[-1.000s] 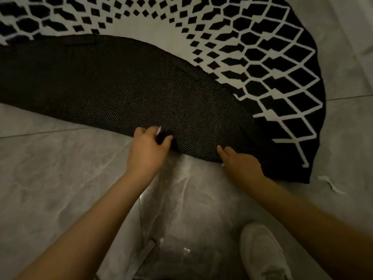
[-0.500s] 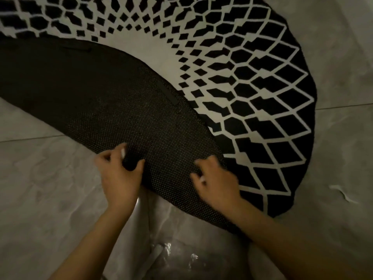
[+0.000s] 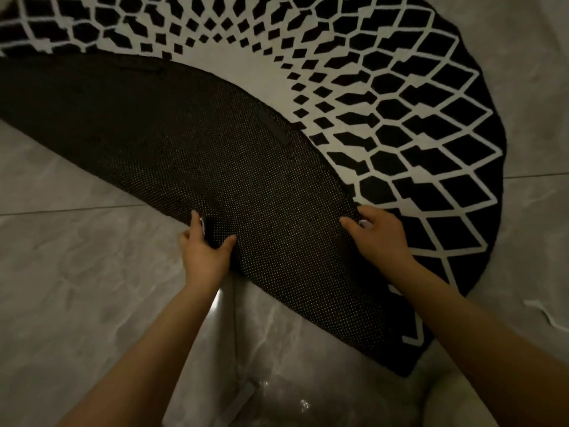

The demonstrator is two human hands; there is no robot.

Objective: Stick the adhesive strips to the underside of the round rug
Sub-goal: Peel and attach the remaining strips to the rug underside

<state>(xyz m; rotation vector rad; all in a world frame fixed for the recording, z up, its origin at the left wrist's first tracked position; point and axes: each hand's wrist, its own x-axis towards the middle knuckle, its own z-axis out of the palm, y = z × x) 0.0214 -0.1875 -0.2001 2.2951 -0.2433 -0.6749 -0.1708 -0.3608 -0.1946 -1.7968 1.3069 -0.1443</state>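
Round rug [image 3: 385,97] on tiled floor [image 3: 61,272], near half folded over: dotted dark underside up, black/white diamond top beyond. Dark strip [image 3: 275,128] stuck near fold. Left hand [image 3: 204,251] pinches rug edge; right hand [image 3: 380,237] presses, fingers straight, by another strip [image 3: 344,246].

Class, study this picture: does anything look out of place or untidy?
Yes. A white scrap, perhaps peeled backing, lies loose on the floor right of the folded round rug, and crinkled clear plastic sits below the rug.
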